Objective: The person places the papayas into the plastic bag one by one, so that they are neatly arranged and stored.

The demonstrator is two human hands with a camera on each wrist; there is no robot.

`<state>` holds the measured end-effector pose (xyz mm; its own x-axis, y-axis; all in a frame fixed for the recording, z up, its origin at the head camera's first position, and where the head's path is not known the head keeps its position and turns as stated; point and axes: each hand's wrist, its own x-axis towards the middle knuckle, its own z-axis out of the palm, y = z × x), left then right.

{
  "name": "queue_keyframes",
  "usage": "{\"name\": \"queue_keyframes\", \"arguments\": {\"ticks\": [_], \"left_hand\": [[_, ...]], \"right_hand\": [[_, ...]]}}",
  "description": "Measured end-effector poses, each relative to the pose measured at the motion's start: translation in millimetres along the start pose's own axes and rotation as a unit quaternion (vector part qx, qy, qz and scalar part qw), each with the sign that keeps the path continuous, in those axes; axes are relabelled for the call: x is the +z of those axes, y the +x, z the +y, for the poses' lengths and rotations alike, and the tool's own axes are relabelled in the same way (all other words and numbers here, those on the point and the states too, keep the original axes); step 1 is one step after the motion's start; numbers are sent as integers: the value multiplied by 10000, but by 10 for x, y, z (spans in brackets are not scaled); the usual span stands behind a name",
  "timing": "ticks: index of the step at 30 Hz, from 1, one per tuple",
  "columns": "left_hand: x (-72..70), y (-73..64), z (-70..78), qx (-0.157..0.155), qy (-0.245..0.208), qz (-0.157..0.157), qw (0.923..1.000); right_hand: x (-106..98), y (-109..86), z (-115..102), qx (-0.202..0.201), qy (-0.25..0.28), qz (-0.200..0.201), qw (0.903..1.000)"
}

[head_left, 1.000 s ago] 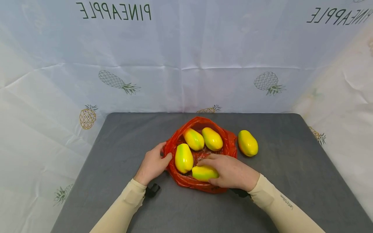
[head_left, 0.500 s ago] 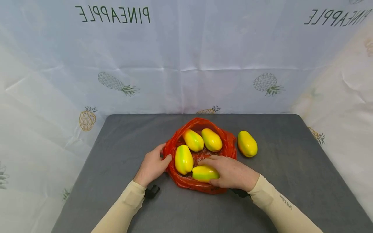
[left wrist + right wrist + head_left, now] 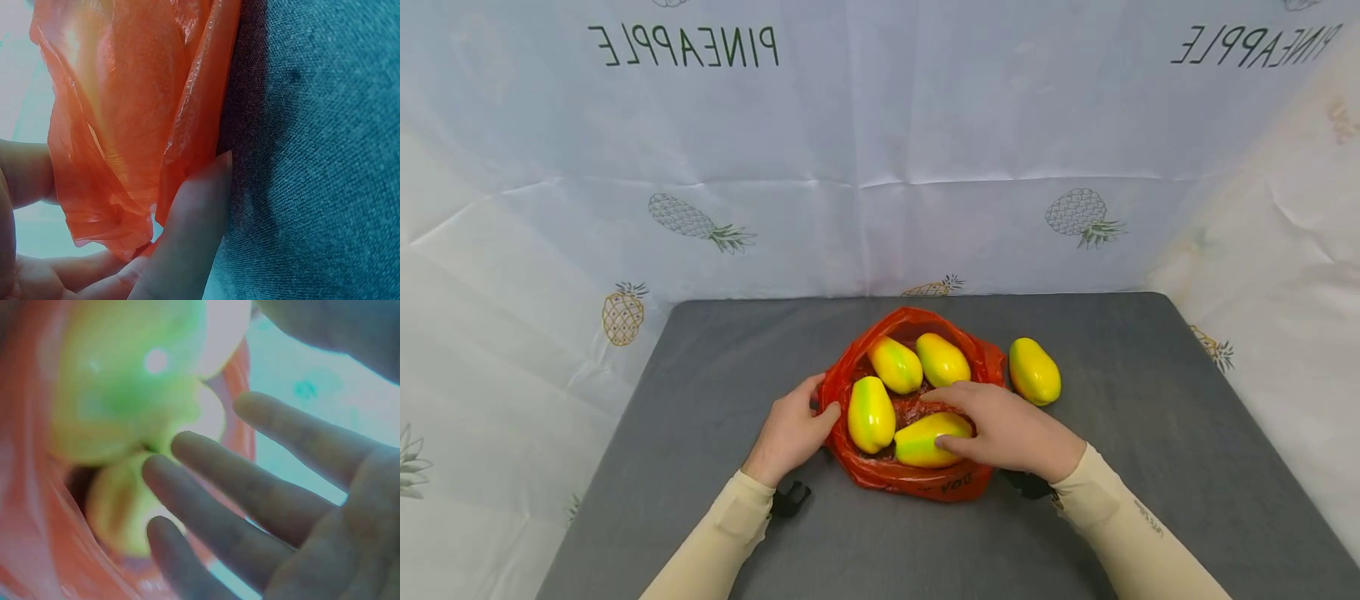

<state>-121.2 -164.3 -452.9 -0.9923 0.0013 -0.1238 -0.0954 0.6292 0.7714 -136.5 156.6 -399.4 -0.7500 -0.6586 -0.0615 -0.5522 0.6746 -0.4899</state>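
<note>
A red plastic bag (image 3: 958,487) lies with its mouth wide on the table, several shiny yellow-green papayas inside. My left hand (image 3: 792,429) pinches the bag's left edge between thumb and fingers; the left wrist view shows the gathered red film (image 3: 125,125) there. Over the bag's right side is my right hand (image 3: 1015,429), fingers spread and nearly straight beside the front papaya (image 3: 917,442). In the right wrist view its fingers (image 3: 244,481) extend close to the fruit without curling round it. Left (image 3: 871,415) and back papayas (image 3: 897,365) rest inside the bag.
One more papaya (image 3: 1034,372) lies on the dark grey table (image 3: 715,350), just right of the bag. A white curtain (image 3: 820,150) printed with pineapples hangs behind the table and at its sides.
My right hand has loosened from the front papaya and shifted slightly right and up, leaving the fruit in the bag. The left hand stays at the bag's edge; the head view has tilted slightly.
</note>
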Motion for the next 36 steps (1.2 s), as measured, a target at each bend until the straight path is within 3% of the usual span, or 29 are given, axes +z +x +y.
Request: {"name": "queue_keyframes", "arguments": {"ticks": [8, 16, 25, 32, 36], "left_hand": [[24, 1, 2, 43, -32, 33, 10000], [39, 6, 8, -22, -7, 48, 10000], [55, 14, -12, 15, 7, 83, 10000], [44, 24, -25, -9, 43, 110, 9999], [39, 27, -28, -33, 57, 118, 9999]], "right_hand": [[-243, -135, 230, 502, 323, 1371, 9887], [-347, -256, 536, 1209, 443, 2049, 9703], [-234, -260, 890, 1832, 257, 2153, 9589], [-175, -228, 1045, 2097, 128, 2196, 9527], [-159, -213, 1102, 2307, 188, 2024, 9516]]}}
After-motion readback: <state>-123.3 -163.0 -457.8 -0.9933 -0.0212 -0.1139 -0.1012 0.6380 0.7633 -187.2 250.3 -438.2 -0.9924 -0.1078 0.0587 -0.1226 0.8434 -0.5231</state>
